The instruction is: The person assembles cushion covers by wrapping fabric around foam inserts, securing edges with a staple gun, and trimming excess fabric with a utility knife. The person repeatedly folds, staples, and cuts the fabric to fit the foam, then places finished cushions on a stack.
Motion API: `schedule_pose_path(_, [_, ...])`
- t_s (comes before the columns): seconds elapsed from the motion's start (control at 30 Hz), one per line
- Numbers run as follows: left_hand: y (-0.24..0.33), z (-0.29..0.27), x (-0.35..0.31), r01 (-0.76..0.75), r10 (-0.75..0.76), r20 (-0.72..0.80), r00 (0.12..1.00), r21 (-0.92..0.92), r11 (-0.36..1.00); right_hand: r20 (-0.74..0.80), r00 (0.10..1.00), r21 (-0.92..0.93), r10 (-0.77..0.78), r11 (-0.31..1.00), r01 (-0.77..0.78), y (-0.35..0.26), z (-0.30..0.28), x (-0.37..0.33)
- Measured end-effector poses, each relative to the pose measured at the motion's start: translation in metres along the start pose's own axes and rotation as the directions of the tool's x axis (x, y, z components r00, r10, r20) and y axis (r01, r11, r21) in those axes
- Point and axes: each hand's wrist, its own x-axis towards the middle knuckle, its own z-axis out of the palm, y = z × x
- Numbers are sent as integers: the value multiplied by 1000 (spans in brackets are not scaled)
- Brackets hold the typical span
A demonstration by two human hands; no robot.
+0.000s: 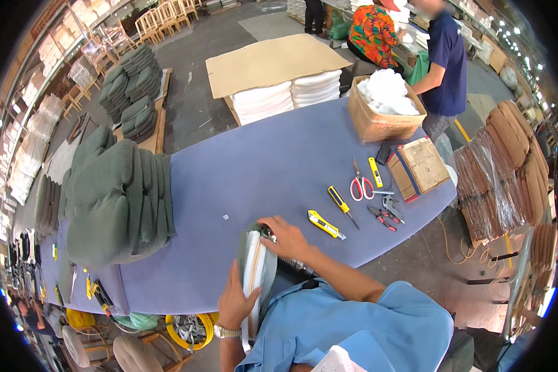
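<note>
A seat cushion (252,273) stands on its edge at the table's near side, close against my body. Its green-grey fabric wraps around white padding and a strip that looks like wood. My left hand (237,299), with a watch at the wrist, grips its near left side. At the far top corner, my right hand (285,239) curls its fingers over the cushion. Something dark and metallic shows under the right hand, too covered to name. Right of the hands lie a yellow utility knife (325,224) and a screwdriver (342,206) with a yellow and black handle.
A stack of green cushions (115,204) fills the table's left. Scissors (361,183), a second yellow knife (375,172), red-handled pliers (383,217) and a worn box (418,164) lie right. A carton of white stuffing (384,115) stands behind; two people (443,68) are near it.
</note>
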Motion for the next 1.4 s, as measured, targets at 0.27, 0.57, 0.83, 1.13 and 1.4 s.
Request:
schedule_pose_path(0.27, [53, -5, 65, -392, 374, -237, 897, -34, 919, -81, 995, 31, -60, 998, 63, 25, 14, -6])
schedule_pose_path(0.57, [-2, 36, 99, -178, 124, -219, 968, -252, 951, 238, 906, 732, 351, 548, -405, 74, 37, -10])
schedule_pose_path(0.83, [11, 29, 114, -342, 298, -238, 924, -167, 925, 194, 920, 512, 341, 765, -391, 83, 31, -10])
schedule_pose_path(1.13, [14, 38, 96, -142, 141, -16, 990, -123, 982, 122, 976, 124, 182, 973, -197, -5, 1, -7])
schedule_pose_path(1.4, [13, 50, 100, -93, 92, -16, 996, -99, 991, 275, 825, -55, 494, 865, -499, 30, 13, -7])
